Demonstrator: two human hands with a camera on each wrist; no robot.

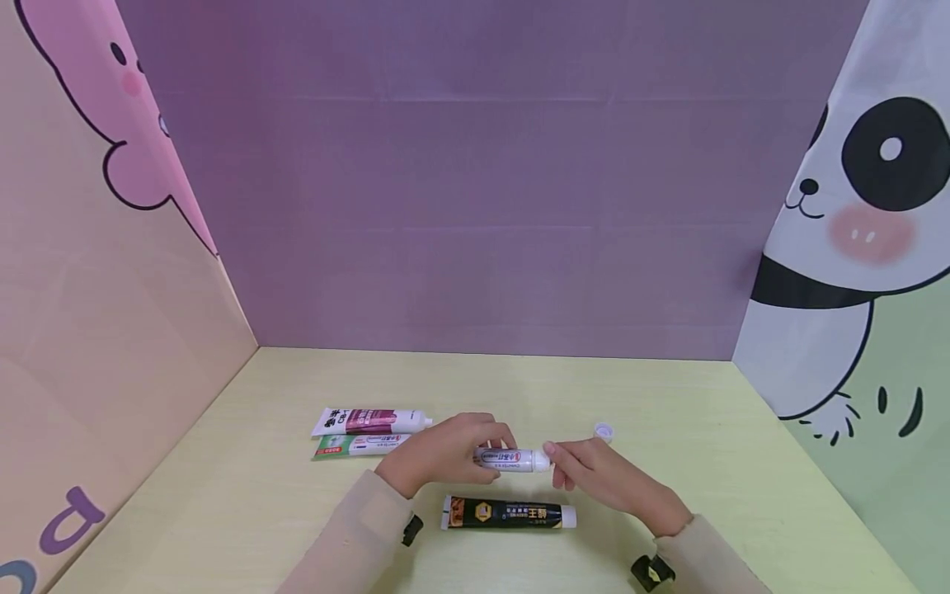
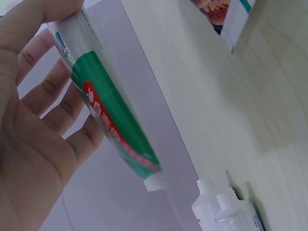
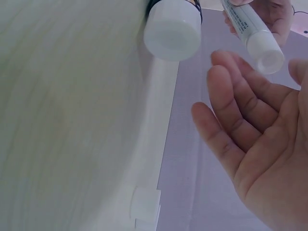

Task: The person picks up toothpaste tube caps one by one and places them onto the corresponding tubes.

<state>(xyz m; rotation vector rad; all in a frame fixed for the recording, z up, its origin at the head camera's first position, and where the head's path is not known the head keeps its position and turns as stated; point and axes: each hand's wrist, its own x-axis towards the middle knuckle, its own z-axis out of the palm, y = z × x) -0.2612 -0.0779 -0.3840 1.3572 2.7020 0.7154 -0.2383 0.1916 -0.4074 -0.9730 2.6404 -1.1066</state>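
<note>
My left hand (image 1: 456,450) grips a white toothpaste tube (image 1: 512,460), whose green and red label shows in the left wrist view. Its white cap (image 3: 267,53) points toward my right hand (image 1: 604,478). The right hand's fingers are loosely bent and hold nothing, with the fingertips close beside that cap in the right wrist view. Nearer to me on the table lies a black toothpaste tube (image 1: 512,513) with its white cap on. Left of my left hand, a white and purple tube (image 1: 371,421) lies against a green and white tube (image 1: 359,446).
Loose white caps (image 1: 604,431) rest on the table beyond my right hand. Bare threaded nozzles (image 2: 228,197) show on the two tubes at the left. A purple wall (image 1: 482,206) rises behind the table, with printed side panels (image 1: 816,346) left and right.
</note>
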